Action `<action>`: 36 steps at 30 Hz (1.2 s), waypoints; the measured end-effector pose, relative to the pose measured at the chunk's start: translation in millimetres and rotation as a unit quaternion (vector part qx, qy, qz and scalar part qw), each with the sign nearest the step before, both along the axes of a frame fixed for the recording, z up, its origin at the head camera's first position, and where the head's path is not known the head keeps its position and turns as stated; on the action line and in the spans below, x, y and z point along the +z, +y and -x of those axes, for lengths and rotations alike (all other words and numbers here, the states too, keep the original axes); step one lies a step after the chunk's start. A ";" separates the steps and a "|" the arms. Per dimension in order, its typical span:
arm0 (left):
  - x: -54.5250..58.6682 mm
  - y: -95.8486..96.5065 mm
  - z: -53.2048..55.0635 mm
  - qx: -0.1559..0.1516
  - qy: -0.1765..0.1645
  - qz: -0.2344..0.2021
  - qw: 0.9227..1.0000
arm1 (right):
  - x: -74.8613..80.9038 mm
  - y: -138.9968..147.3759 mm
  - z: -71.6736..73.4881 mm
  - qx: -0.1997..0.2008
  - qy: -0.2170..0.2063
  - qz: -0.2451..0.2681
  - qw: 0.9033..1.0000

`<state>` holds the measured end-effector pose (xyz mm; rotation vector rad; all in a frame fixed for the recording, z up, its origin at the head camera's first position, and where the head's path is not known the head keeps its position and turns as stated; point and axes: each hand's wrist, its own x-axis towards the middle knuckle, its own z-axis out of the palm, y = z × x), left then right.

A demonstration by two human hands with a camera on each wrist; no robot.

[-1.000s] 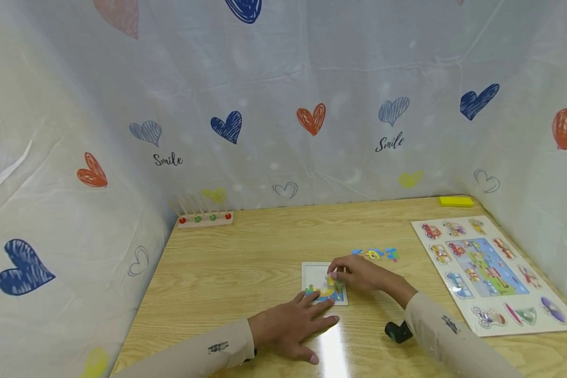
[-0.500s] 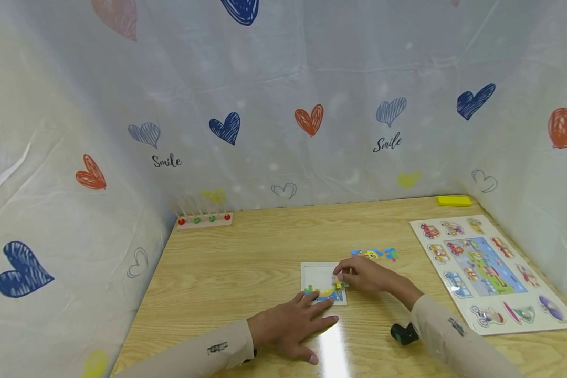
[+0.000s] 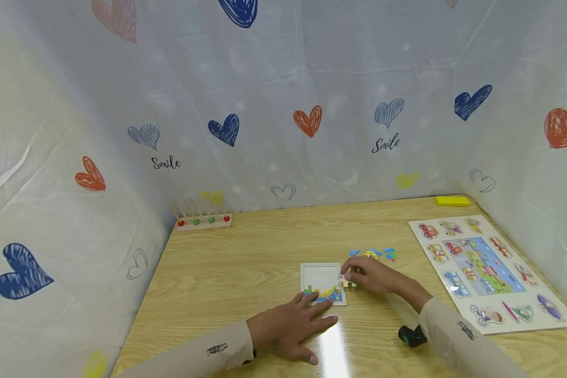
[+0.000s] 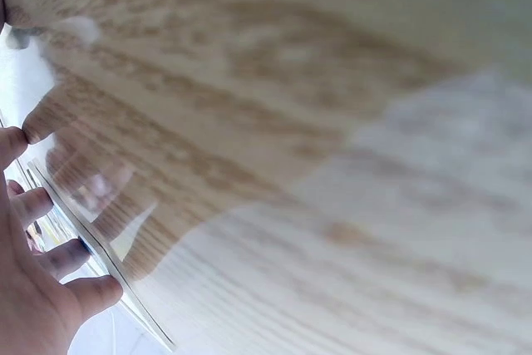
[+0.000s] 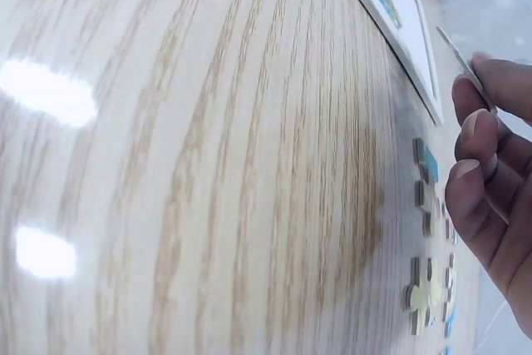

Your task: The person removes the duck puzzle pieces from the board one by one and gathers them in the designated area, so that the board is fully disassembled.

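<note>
A small square puzzle tray (image 3: 320, 272) with a white border lies on the table. Colourful jigsaw pieces (image 3: 329, 294) fill its near part, while the far part shows bare white. My left hand (image 3: 290, 328) rests spread out, fingertips on the tray's near edge and pieces. Just off the tray's right side, my right hand (image 3: 370, 274) pinches a puzzle piece (image 3: 349, 283) between thumb and fingers. In the right wrist view that piece (image 5: 459, 56) is seen edge-on, raised above the table. Several loose jigsaw pieces (image 3: 372, 254) lie behind the right hand.
A large board with vehicle pictures (image 3: 484, 270) lies at the right. Behind it is a yellow block (image 3: 452, 201). A wooden peg stand with red and green beads (image 3: 204, 221) is at the back left. A heart-printed sheet (image 3: 260, 157) hangs around the table.
My right hand has moved right with the pinched piece, from over the tray to just beyond its right edge. The left hand has stayed in place.
</note>
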<state>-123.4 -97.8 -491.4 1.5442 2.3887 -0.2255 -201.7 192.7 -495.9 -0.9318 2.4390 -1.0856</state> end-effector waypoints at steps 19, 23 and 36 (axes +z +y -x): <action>-0.4 -0.5 -0.9 0.003 0.003 -0.001 1.000 | 1.4 36.1 -5.6 -0.022 -0.033 0.019 0.999; -0.9 -0.6 -1.2 0.001 0.005 -0.004 1.000 | 1.7 49.0 -6.5 -0.024 -0.079 0.035 0.996; -2.3 -1.0 -1.8 -0.001 0.005 -0.010 1.000 | 3.3 82.0 -6.4 -0.033 -0.089 0.058 0.994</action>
